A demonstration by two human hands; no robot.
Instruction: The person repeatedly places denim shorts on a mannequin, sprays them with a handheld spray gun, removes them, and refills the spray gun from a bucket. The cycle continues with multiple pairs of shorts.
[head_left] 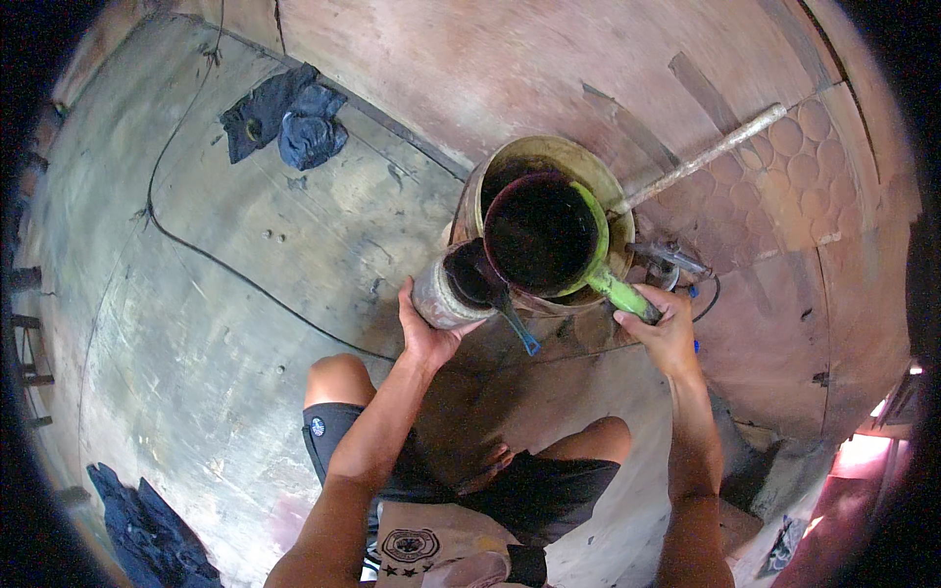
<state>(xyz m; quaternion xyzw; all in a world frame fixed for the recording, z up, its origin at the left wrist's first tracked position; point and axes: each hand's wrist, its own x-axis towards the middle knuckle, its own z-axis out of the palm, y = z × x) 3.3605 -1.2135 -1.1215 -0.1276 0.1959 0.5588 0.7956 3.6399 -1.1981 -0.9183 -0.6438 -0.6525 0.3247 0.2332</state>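
Observation:
My right hand (665,328) is closed round the handle of a green saucepan (616,289), whose dark inside faces up over the bucket. My left hand (431,333) grips a stained, pale cylindrical cup (443,302), with its thumb and fingers round the side. Across the cup's mouth lies a small dark strainer-like piece with a blue-tipped handle (525,338); its exact kind is unclear. The saucepan's rim is close beside the cup. Behind both stands a large, round bucket (520,155), dark inside, with a pale stick (720,152) leaning out of it.
Right of the bucket is a metal spray gun (671,259) with a dark hose. A black cable (245,279) crosses the floor at left. Dark cloths (284,116) lie at the far left, another dark cloth (147,524) near left. Behind the bucket rises a reddish, paint-stained panel (441,69).

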